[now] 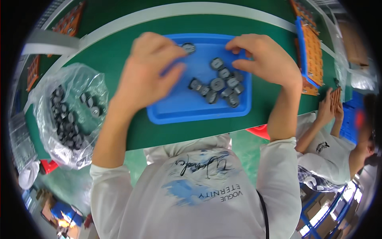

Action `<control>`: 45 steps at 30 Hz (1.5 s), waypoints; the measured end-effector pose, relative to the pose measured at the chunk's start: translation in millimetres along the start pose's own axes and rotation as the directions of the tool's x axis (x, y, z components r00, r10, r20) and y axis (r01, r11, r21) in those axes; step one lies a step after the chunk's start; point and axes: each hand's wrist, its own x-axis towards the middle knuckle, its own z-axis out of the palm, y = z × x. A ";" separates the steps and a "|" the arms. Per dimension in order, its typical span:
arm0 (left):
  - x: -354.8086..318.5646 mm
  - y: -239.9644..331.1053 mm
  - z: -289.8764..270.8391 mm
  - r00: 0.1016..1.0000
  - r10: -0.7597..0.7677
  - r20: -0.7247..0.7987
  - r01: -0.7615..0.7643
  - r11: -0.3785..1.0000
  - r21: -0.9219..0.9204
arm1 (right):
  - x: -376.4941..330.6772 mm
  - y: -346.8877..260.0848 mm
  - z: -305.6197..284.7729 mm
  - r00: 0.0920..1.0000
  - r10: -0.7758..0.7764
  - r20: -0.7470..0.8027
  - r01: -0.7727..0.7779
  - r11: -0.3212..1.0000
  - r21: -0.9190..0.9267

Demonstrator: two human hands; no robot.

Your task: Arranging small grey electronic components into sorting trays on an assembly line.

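Blue plastic tray (pixel 175 115) on green counter (pixel 119 51): small round dark-grey parts (pixel 218 85) clustered right of centre, one at left grip (pixel 188 48), apparently pinched, blurred; right hand (pixel 260 55) curled, contents unclear.

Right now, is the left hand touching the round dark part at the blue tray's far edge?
Cannot tell. In the head view the left hand is motion-blurred; its fingers reach right beside the round dark part in the blue tray, but no contact or gap shows plainly.

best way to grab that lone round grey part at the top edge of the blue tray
Pinch the lone round part across its rim from above. It seems to lie flat, apart from the pile, with bare tray on its near side. The left hand is closest.
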 end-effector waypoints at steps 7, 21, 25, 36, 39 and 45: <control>-12.7 21.2 21.1 0.938 0.075 0.337 -0.058 0.997 -0.058 | 19.4 -14.4 44.7 0.998 -0.064 -0.027 0.061 0.992 -0.108; -15.8 9.7 4.6 0.943 -0.034 0.331 0.038 0.999 -0.005 | 20.7 -26.1 51.9 0.998 -0.040 -0.053 0.040 0.999 -0.005; -11.6 8.2 21.9 0.988 -0.024 0.151 0.014 0.997 0.071 | 15.3 -16.7 43.4 0.992 -0.116 -0.043 0.118 0.992 0.054; 24.3 12.7 63.6 0.980 0.140 0.138 -0.156 0.982 0.109 | 1.8 -8.8 36.4 0.994 0.050 -0.097 -0.073 0.965 -0.253; 33.0 12.5 67.5 0.979 0.172 0.105 -0.186 0.973 0.135 | -0.2 -4.5 41.7 0.972 -0.023 -0.234 -0.042 0.962 -0.269; 39.3 4.4 66.7 0.990 0.117 0.083 -0.131 0.971 0.199 | 11.0 -24.5 40.3 0.961 0.233 -0.148 -0.266 0.927 -0.266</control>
